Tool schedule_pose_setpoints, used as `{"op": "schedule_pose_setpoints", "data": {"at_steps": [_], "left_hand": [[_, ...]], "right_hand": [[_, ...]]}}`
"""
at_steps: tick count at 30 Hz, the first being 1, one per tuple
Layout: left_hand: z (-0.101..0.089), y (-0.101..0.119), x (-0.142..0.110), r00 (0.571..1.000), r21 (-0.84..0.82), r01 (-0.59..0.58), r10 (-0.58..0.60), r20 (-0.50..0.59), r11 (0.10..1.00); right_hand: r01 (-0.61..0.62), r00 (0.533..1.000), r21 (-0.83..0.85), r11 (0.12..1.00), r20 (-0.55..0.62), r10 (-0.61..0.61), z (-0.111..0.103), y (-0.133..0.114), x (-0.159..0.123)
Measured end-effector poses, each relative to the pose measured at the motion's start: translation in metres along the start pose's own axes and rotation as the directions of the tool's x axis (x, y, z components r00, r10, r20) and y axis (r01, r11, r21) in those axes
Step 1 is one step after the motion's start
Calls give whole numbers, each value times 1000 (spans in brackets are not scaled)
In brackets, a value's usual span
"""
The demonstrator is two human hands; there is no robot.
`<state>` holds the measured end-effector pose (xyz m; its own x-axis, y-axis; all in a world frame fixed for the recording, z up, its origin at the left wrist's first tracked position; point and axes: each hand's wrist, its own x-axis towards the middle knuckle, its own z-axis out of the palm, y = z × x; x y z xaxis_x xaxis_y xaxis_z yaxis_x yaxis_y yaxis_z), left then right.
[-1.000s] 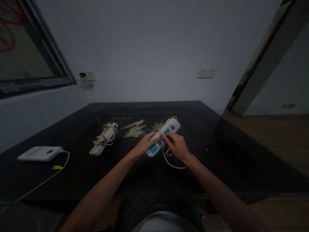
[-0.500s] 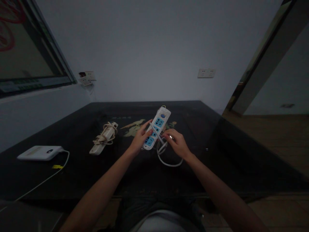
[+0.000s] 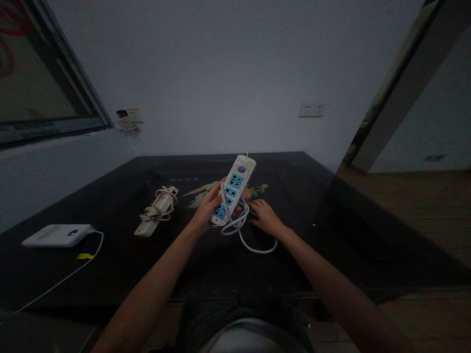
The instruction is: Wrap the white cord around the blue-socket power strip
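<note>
A white power strip with blue sockets is held tilted above the table, its far end up. My left hand is closed around its near left side, with the thumb on the edge. A white cable loops loosely around the lower half of the strip and hangs in an arc to the right. Just right of these loops is my right hand, its thumb and fingers apart around a bit of cable. Whether those fingers touch the cable is unclear.
Left on the dark table lies another power strip, wrapped in its beige cord. Farther left are a white power bank with a cable and a yellow tag. Wall sockets sit behind the table.
The strip has shifted slightly left and up with my left hand. My right hand has loosened its pinch on the cable, and the loops now hang wider around the strip.
</note>
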<state>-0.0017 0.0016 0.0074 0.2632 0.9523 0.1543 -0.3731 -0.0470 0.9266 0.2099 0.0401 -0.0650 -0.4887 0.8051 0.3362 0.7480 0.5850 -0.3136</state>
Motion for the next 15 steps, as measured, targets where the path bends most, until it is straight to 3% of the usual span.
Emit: {"op": "schedule_pose_setpoints", "data": {"at_steps": [4,9,15], "left_hand": [[-1,3,1,996,-23,-45,43,-77,999],[-10,6,5,962,-22,-207,199,-184,978],[-16,8,10,912,-54,-304,274,-306,951]], "right_hand": [[-162,984,-172,972,51,173,-9,0,-2],[-291,952,-165,942,50,303,-28,27,-8],[-497,866,-118,860,1,501,-44,66,-12]]}}
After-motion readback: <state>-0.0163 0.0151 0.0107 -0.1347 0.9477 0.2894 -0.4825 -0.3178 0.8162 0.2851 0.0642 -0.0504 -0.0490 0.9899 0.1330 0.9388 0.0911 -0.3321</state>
